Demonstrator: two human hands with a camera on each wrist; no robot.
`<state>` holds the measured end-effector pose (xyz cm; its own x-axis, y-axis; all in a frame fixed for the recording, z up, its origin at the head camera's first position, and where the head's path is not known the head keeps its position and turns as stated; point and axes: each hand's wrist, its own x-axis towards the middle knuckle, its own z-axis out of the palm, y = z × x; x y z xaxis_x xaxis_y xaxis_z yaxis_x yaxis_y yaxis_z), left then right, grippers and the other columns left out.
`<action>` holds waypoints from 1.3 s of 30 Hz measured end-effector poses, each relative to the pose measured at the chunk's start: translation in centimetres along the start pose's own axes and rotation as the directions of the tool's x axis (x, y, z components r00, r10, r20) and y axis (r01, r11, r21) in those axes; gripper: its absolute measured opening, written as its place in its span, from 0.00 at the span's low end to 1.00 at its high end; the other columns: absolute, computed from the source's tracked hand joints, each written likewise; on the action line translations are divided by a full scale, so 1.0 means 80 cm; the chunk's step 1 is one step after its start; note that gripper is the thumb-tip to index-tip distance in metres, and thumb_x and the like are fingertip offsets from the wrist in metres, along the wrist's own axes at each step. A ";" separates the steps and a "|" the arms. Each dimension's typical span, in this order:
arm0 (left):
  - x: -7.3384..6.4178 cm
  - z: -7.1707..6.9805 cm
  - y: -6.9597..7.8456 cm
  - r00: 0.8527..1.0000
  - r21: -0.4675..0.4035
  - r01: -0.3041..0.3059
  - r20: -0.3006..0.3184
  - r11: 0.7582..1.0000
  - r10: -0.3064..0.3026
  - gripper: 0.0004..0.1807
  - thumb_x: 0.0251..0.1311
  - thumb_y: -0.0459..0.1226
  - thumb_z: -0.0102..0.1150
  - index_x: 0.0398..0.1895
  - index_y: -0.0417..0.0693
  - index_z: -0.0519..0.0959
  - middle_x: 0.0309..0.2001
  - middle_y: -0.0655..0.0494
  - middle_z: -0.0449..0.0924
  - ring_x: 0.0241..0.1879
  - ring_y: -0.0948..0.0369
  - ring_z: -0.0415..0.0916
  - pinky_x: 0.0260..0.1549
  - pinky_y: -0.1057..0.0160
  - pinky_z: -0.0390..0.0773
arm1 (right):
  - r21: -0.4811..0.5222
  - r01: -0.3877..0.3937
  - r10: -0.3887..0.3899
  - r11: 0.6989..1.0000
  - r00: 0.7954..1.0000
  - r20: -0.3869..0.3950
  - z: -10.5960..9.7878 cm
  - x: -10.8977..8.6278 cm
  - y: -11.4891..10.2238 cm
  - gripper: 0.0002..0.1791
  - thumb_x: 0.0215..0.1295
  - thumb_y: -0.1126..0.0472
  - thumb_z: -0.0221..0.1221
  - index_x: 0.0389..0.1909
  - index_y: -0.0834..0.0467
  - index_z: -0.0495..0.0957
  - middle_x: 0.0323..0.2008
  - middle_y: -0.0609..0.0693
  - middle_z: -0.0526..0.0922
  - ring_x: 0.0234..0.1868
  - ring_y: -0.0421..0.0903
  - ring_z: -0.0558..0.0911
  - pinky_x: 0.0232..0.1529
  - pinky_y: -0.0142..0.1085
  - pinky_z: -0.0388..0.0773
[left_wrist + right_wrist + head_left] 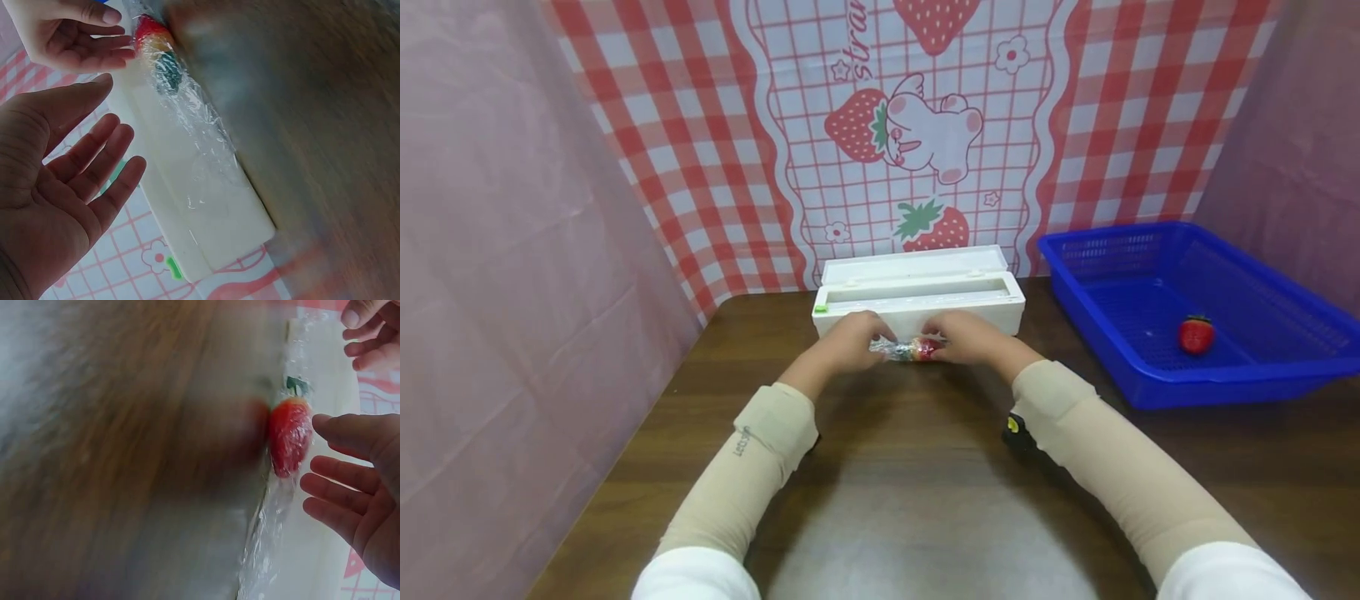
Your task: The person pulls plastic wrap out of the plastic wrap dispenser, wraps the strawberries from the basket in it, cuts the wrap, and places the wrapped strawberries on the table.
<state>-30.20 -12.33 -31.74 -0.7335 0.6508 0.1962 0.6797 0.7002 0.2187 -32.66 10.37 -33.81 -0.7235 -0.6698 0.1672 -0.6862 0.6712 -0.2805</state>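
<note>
A red strawberry (290, 437) with a green leafy top lies wrapped in clear plastic film (265, 556), along the front of a white cling film box (917, 318). My right hand (369, 487) is beside the strawberry with its fingers loosely bent; the thumb tip is at the fruit's edge, and whether it touches is hard to tell. On the other side, my left hand (69, 169) has its fingers spread and relaxed near the film (200, 131), holding nothing. In the head view both hands stand close in front of the box, whose lid (913, 264) is raised.
A blue plastic basket (1247, 375) stands on the right with an unwrapped strawberry (1196, 334) in it. The brown wooden table (925, 483) stretches in front of the box. Behind hangs a red-checked strawberry cloth (700, 125), with pink cloth (497, 250) at the sides.
</note>
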 end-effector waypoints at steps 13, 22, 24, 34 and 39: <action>-0.006 -0.004 -0.001 0.999 -0.010 0.048 0.000 0.999 -0.048 0.13 0.51 0.31 0.70 0.42 0.39 0.85 0.41 0.49 0.85 0.45 0.53 0.79 0.50 0.57 0.77 | -0.094 0.090 -0.090 0.992 0.996 0.001 0.013 0.017 -0.003 0.10 0.48 0.70 0.71 0.31 0.61 0.81 0.28 0.51 0.81 0.31 0.47 0.79 0.37 0.40 0.79; -0.011 0.004 0.002 0.999 -0.018 0.044 0.016 0.999 -0.044 0.12 0.52 0.29 0.69 0.41 0.40 0.86 0.41 0.50 0.85 0.46 0.54 0.79 0.51 0.57 0.77 | -0.050 0.186 -0.187 0.981 0.982 -0.008 0.010 -0.004 -0.013 0.10 0.48 0.71 0.70 0.31 0.59 0.81 0.29 0.49 0.81 0.31 0.44 0.79 0.35 0.38 0.79; -0.011 0.006 0.003 0.999 -0.017 0.043 0.025 0.999 -0.042 0.11 0.52 0.30 0.69 0.41 0.41 0.85 0.41 0.51 0.85 0.47 0.55 0.79 0.52 0.57 0.76 | -0.048 0.211 -0.211 0.976 0.977 -0.002 0.011 -0.009 -0.013 0.10 0.48 0.71 0.69 0.31 0.58 0.82 0.28 0.48 0.82 0.31 0.43 0.79 0.35 0.37 0.79; -0.008 0.017 0.021 0.996 -0.003 0.019 0.090 1.000 -0.019 0.13 0.53 0.34 0.70 0.43 0.43 0.85 0.41 0.53 0.84 0.45 0.57 0.79 0.48 0.59 0.77 | 0.001 0.251 -0.250 0.968 0.967 0.038 0.002 -0.028 -0.026 0.11 0.51 0.69 0.69 0.36 0.61 0.82 0.31 0.49 0.83 0.32 0.43 0.80 0.36 0.37 0.80; 0.001 0.024 0.036 0.992 0.017 -0.024 0.121 1.000 0.022 0.18 0.53 0.36 0.71 0.47 0.42 0.82 0.45 0.52 0.83 0.47 0.56 0.78 0.50 0.60 0.77 | -0.010 0.179 -0.179 0.984 0.984 0.001 -0.014 -0.038 -0.026 0.13 0.51 0.70 0.69 0.40 0.62 0.83 0.36 0.52 0.84 0.39 0.48 0.82 0.42 0.43 0.80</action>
<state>-28.27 -9.67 -32.95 -0.7122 0.6970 0.0834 0.6974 0.6889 0.1976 -29.13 11.39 -32.71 -0.5886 -0.7796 0.2142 -0.8056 0.5431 -0.2368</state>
